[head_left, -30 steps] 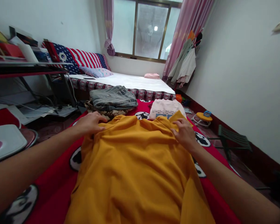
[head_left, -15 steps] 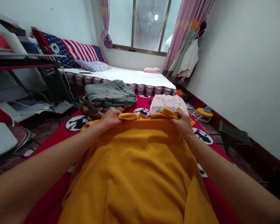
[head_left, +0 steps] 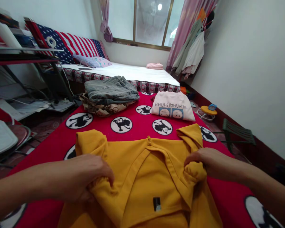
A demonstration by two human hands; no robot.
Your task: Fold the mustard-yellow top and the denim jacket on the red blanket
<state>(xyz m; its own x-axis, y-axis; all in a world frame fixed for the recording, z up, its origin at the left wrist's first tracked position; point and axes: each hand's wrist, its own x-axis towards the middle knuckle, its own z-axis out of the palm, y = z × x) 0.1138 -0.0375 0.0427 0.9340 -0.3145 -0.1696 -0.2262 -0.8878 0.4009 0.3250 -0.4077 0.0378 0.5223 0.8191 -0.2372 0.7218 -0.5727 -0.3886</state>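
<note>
A mustard-yellow garment [head_left: 130, 167] with a V-shaped neck opening and a small dark label inside lies over the red blanket in front of me. My left hand [head_left: 87, 174] grips a bunched part on its left side, fingers closed on the cloth. On the other side my right hand [head_left: 204, 161] pinches a gathered fold of the same garment. Beyond it, a pale pink shirt [head_left: 172, 106] with printed letters and two blue squares lies folded. Farther left is a stack of folded grey jeans [head_left: 111, 90] over a patterned brown cloth [head_left: 102, 109].
The red blanket [head_left: 142, 128] carries black monkey figures in white circles. Behind it stands a bed [head_left: 135, 72] with a white cover. A desk [head_left: 21, 61] and a chair [head_left: 2, 139] are on the left; a yellow stool [head_left: 208, 110] and green folding stool [head_left: 238, 133] on the right.
Both hands have come nearer to me and lower, carrying the garment's far edge back. Its neck opening and label now show, and more of the blanket and the pink shirt is uncovered.
</note>
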